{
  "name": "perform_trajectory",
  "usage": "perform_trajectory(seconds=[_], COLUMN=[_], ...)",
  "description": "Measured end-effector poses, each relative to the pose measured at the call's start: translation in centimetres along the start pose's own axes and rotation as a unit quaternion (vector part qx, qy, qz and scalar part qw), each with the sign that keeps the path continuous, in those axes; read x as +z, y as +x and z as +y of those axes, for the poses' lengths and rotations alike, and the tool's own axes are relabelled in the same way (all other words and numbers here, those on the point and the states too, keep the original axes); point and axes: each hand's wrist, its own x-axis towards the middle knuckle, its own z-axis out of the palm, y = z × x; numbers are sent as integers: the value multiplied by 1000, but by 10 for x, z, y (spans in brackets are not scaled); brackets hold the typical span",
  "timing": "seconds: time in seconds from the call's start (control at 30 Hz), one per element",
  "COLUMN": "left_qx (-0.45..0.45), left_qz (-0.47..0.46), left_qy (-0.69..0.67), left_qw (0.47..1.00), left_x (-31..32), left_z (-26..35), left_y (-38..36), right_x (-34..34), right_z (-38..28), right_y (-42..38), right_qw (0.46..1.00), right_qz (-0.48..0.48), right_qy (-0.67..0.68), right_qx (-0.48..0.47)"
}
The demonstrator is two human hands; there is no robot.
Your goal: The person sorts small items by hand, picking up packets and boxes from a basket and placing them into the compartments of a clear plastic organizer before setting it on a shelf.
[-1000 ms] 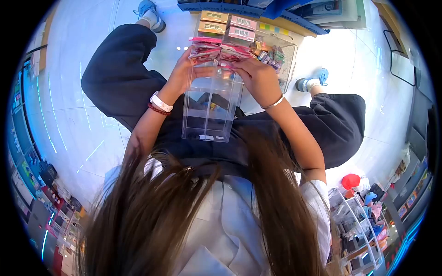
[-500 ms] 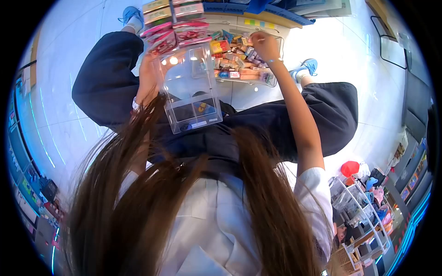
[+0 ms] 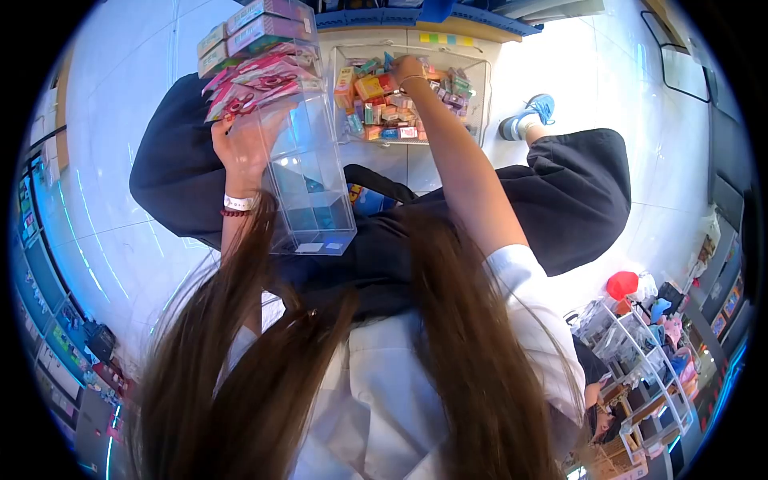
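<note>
My left hand (image 3: 244, 152) grips the side of a tall clear plastic box (image 3: 316, 212), with some fingers seen through its wall. The box is tilted over my lap. Pink packets (image 3: 260, 80) and several small cartons (image 3: 268, 32) fill its far part; the near part looks bare. My right hand (image 3: 409, 70) is down in a clear bin (image 3: 486, 96) on the floor, its fingers curled among small colourful boxes (image 3: 392, 114). A red and yellow box (image 3: 374, 86) lies against that hand. Whether the fingertips hold anything is hidden.
A blue-edged shelf (image 3: 376, 18) stands just beyond the bin. My knees (image 3: 568, 200) are spread on either side. On the right is a white rack (image 3: 640, 360) with mixed goods, and a dark-framed panel (image 3: 684, 72) stands farther off.
The clear box has swung left and closer to me with my left hand, uncovering the bin's left side. My right hand has moved left across the bin.
</note>
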Motion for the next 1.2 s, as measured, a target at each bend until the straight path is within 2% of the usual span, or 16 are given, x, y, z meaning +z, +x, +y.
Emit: perform_trajectory(seconds=[0.03, 0.17, 0.23, 0.3, 0.43, 0.53, 0.6, 0.63, 0.67, 0.73, 0.83, 0.93, 0.97, 1.07, 1.1, 1.2], left_qx=[0, 0, -6, -12, -45, -64, -145, -147, -137, -124, -105, -96, -86, -92, -93, -97], left_qz=[0, 6, 1, -22, -77, -76, -100, -99, -117, -135, -131, -128, -124, -97, -89, -62], left_qy=[-2, 83, 126, 105, 101, 97, 34, 34, 94, 154, 183, 265, 273, 276, 284, 278], left_qw=[1000, 996, 992, 994, 991, 990, 984, 984, 979, 971, 969, 951, 950, 952, 950, 954], left_x=[-2, 18, 7, 1, -1, -9, -22, -21, -16, -9, 4, 15, 22, 14, 12, -1], left_z=[-2, -12, -11, -13, -16, -22, -22, -23, -25, -31, -40, -47, -51, -55, -56, -61], left_y=[2, 6, 8, 12, 14, 14, 15, 15, 16, 18, 16, 18, 20, 25, 25, 31], right_x=[-9, -54, -78, -123, -194, -251, -267, -282, -296, -309, -335, -327, -328, -318, -310, -280], right_z=[1, 4, 8, -4, -2, -14, -4, -20, -32, -56, -115, -122, -129, -149, -164, -174], right_y=[-6, -20, -27, -40, -68, -91, -86, -91, -96, -104, -140, -154, -161, -171, -176, -179], right_qw=[998, 992, 945, 980, 971, 987, 992, 973, 978, 947, 925, 873, 881, 866, 817, 853], right_qz=[54, 34, 124, 152, 186, 74, 75, 119, 100, 153, 109, 75, 52, -9, -41, -69], right_qy=[27, 108, 303, 130, 4, 43, 85, 134, 162, 224, 336, 452, 457, 472, 544, 475], right_qx=[12, 54, -8, 7, -153, -133, -63, -147, -89, -172, -138, -166, -112, -162, -188, -204])
